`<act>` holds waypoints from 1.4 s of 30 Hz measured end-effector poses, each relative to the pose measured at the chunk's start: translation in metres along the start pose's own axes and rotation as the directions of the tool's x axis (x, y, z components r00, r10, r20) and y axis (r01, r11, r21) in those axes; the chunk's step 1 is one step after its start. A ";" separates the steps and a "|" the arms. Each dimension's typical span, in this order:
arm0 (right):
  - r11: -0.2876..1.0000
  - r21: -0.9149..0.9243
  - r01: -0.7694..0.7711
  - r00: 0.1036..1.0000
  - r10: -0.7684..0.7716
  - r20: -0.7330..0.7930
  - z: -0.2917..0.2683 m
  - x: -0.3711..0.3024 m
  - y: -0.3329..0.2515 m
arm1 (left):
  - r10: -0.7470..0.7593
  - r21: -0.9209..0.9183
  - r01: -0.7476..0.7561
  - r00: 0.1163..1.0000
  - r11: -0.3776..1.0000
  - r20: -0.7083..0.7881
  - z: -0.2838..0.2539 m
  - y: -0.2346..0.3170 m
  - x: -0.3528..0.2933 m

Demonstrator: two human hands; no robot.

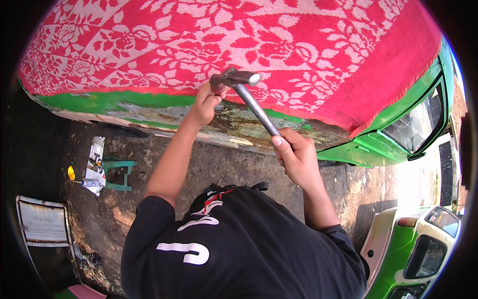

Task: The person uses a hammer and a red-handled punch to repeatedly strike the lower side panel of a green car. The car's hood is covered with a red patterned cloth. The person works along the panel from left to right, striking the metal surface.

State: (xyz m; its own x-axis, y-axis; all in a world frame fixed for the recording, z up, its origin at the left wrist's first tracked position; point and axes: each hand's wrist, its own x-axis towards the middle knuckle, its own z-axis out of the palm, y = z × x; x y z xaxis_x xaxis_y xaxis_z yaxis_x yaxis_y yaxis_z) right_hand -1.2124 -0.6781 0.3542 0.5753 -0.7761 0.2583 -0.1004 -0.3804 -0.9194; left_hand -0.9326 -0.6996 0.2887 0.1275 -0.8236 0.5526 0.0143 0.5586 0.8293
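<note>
My right hand [298,157] grips the metal handle of a hammer [257,110], its head up and to the left over the vehicle's side. Just beneath the hammer head my left hand [205,105] is closed, fingers curled. A brownish rounded piece shows at its fingertips, but whether it belongs to the hammer or is a separate tool I cannot tell. Both hands are beside a green vehicle [149,102] whose side panel has patches of worn, scraped paint. A red cloth with a pale flower pattern [279,50] drapes over its upper part.
A small green plastic stool [119,173] stands on the dirty ground to the left, beside a printed sheet [94,154] and a spray can [90,183]. A metal-framed board [44,219] is at lower left. Another green and white vehicle [398,249] stands at lower right.
</note>
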 end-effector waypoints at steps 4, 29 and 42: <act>0.990 0.012 -0.140 0.990 0.140 -0.008 0.003 0.003 0.001 | 0.001 -0.075 0.000 1.000 0.997 0.004 -0.011 -0.005 0.004; 0.975 0.219 -0.047 0.998 0.055 -0.030 -0.014 -0.023 0.025 | 0.303 0.477 -0.334 0.942 0.813 0.145 0.038 -0.005 -0.036; 0.993 0.050 0.104 0.994 -0.102 -0.041 -0.022 -0.068 0.071 | 0.457 0.544 -0.399 0.889 0.739 0.031 0.047 -0.029 -0.030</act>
State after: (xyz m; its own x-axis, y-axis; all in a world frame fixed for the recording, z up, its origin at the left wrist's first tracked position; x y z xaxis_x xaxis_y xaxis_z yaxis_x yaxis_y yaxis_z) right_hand -1.2770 -0.6635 0.2781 0.5489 -0.7531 0.3628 0.0007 -0.4336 -0.9011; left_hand -0.9833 -0.6955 0.2520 0.0893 -0.4796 0.8729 -0.5794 0.6879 0.4372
